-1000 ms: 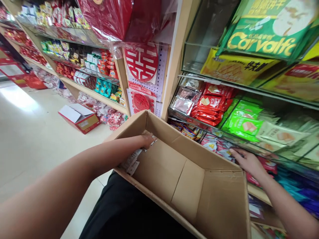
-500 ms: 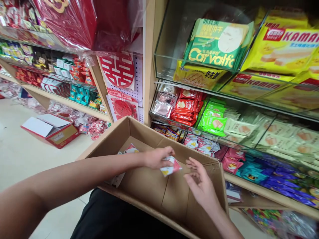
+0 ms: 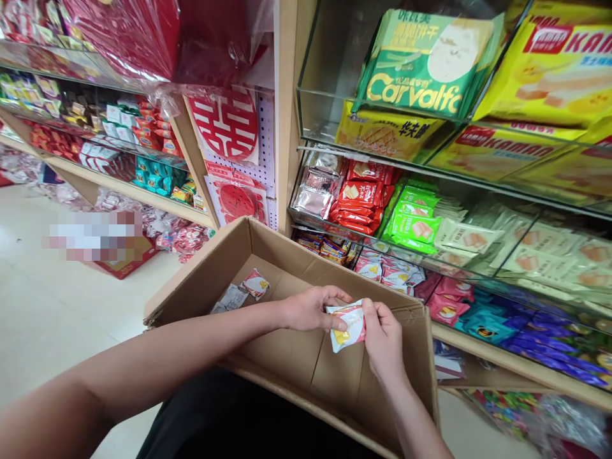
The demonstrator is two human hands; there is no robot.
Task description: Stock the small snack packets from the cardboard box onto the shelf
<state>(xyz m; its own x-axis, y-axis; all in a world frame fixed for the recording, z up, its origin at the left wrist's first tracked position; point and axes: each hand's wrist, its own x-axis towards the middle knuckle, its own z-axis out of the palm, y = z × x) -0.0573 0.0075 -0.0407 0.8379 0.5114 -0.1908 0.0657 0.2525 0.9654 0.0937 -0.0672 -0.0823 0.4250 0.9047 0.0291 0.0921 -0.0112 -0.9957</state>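
Note:
Over a large open cardboard box (image 3: 291, 268), both hands grip one small white, pink and yellow snack packet (image 3: 351, 328). My left hand (image 3: 315, 309) pinches its left side, thumb across the front. My right hand (image 3: 382, 328) holds the right edge between thumb and curled fingers. In the far left part of the box lies a similar snack packet (image 3: 255, 284), beside some silvery-white packets (image 3: 232, 298) partly hidden by my left forearm.
Ahead and to the right, glass-fronted shelves (image 3: 430, 252) hold rows of wrapped snacks, with green Carvalfo packs (image 3: 421, 70) above. A red and white carton (image 3: 115, 255), partly pixelated, sits on the floor at left. Red wrapped packages (image 3: 157, 38) hang over the upper left.
My right hand has closed on the packet's right edge; before, it was apart from it with fingers spread. The packet, still in my left hand, has moved slightly right and now faces me.

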